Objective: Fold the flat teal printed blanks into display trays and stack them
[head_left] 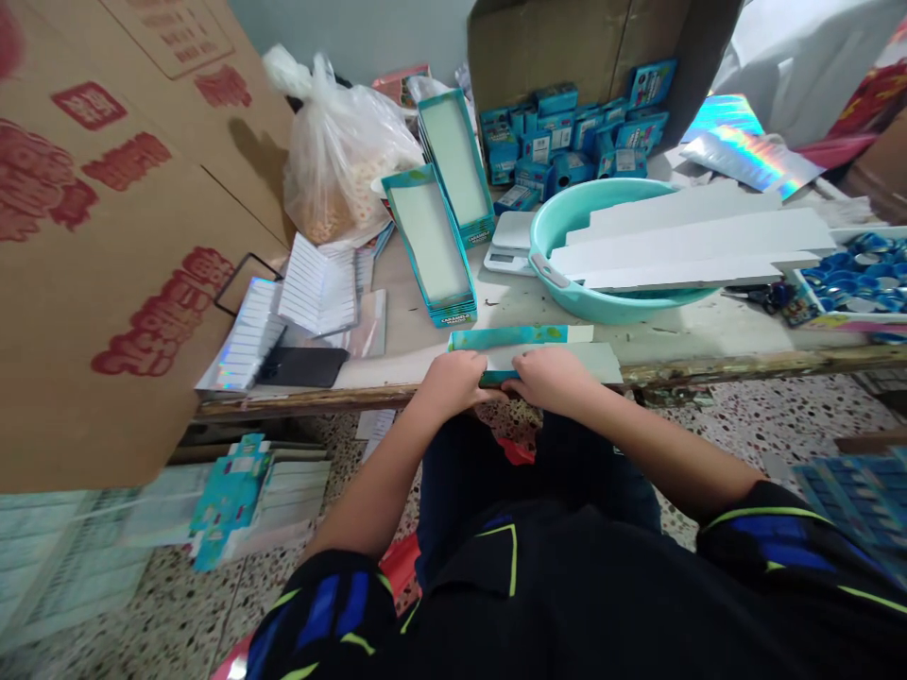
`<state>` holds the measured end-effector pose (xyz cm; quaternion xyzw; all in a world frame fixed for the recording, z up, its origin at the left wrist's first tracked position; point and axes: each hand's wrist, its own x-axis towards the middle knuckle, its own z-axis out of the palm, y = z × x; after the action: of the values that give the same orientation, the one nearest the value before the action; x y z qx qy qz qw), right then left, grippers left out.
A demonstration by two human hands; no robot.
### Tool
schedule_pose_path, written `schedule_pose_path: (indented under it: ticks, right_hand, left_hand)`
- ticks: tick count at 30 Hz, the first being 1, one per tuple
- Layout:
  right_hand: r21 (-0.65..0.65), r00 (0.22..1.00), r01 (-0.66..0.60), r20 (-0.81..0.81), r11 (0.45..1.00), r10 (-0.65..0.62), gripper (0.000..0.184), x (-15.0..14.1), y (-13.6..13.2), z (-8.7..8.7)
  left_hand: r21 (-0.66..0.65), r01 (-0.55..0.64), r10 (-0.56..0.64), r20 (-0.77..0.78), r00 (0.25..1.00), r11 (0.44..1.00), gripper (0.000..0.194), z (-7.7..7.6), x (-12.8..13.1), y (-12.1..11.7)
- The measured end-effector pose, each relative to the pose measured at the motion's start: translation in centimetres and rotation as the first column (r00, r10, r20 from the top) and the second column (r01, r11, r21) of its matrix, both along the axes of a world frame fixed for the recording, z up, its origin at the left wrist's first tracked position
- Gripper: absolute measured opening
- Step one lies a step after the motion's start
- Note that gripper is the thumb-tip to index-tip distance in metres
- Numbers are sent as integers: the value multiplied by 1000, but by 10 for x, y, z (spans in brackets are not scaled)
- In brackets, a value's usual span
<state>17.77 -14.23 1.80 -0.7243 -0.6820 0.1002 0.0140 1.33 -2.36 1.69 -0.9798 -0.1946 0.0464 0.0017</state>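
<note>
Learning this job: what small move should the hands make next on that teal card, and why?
Probably crease the card along its fold: the left hand and right hand press it flat, and the teal display box has folded walls.

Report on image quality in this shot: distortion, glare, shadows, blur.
Head view: wide-angle distortion bows the table's wooden front edge and stretches the cardboard sheet; glare streaks the holographic foil; the plastic bag throws a soft shadow onto the cardboard; the left hand and right hand show no obvious blur.

Left hand [453,382] beside right hand [554,378].
</note>
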Motion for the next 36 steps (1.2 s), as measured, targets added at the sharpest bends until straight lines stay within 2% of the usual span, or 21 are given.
schedule_pose_path:
  ticks: [4, 7, 9, 10, 11, 12, 14, 15, 16, 17, 18, 20, 22, 23, 25, 26, 27, 29, 31, 34, 36]
  right_hand:
    - [17, 1000, -19, -20, 1000, 20, 36, -5, 1, -1]
    - [40, 999, -28, -30, 999, 29, 34, -7, -2, 1]
    - [129, 998, -41, -42, 991, 47, 29, -6, -11, 2]
    - [231, 996, -50, -58, 972, 65, 26, -4, -19, 4]
    - [367, 994, -41, -80, 929, 75, 24, -2, -29, 5]
    - [525, 992, 2, -109, 851, 66, 28, 1, -39, 6]
    - [779, 974, 190, -224, 597, -18, 47, 8, -57, 9]
    - [827, 950, 298, -307, 477, -61, 58, 10, -63, 12]
    - [834, 919, 381, -388, 400, -68, 67, 11, -66, 14]
    - [818, 890, 431, -456, 382, -30, 74, 11, -65, 18]
    - [792, 859, 447, -509, 416, 45, 78, 9, -62, 21]
    - [735, 777, 418, -594, 535, 209, 79, 3, -52, 26]
    - [698, 692, 419, -660, 581, 293, 78, -5, -41, 28]
    - [686, 665, 440, -683, 580, 303, 78, -8, -37, 28]
    - [673, 649, 452, -698, 586, 301, 75, -12, -33, 27]
    - [666, 655, 429, -695, 611, 297, 73, -12, -33, 27]
    - [655, 664, 393, -688, 645, 294, 71, -12, -33, 27]
    - [644, 686, 344, -669, 684, 285, 67, -12, -33, 27]
    - [658, 717, 375, -652, 653, 245, 69, -12, -31, 31]
    - [710, 775, 429, -606, 558, 176, 74, -10, -22, 39]
    - [753, 793, 414, -574, 511, 205, 66, -7, -12, 45]
  left_hand:
    - [15, -38, 37, 9, 999, 999, 47, -12, 2, 1]
    - [14, -35, 34, 69, 997, 999, 46, -15, 0, 0]
    - [-3, -40, 40, 146, 988, 999, 46, -11, -6, 2]
    - [-18, -60, 62, 212, 975, 998, 45, -9, -11, 4]
    - [-40, -102, 109, 303, 947, 994, 44, -6, -18, 6]
    - [-79, -158, 177, 405, 897, 984, 44, -3, -26, 8]
    - [-225, -244, 331, 582, 743, 943, 43, 2, -42, 10]
    - [-326, -235, 397, 639, 660, 916, 43, 4, -48, 9]
    - [-430, -177, 444, 667, 599, 885, 43, 5, -53, 5]
    - [-525, -80, 469, 669, 577, 847, 43, 5, -55, -2]
    - [-603, 27, 475, 654, 589, 797, 44, 5, -55, -10]
    - [-698, 187, 437, 610, 661, 691, 44, 3, -47, -31]
    - [-730, 254, 395, 588, 706, 634, 49, 1, -33, -50]
    - [-726, 279, 402, 611, 682, 629, 57, -1, -26, -57]
    - [-683, 344, 448, 702, 554, 645, 77, -3, -10, -63]
    - [-652, 368, 469, 745, 474, 663, 83, -2, -4, -62]
    - [-621, 376, 485, 779, 398, 688, 85, -1, 3, -60]
    - [-566, 352, 483, 822, 301, 745, 79, 7, 13, -55]
    - [-502, 313, 442, 863, 246, 806, 72, 21, 21, -49]
    - [-365, 270, 321, 927, 193, 891, 66, 47, 30, -43]
    - [-291, 239, 257, 953, 163, 926, 52, 56, 37, -37]
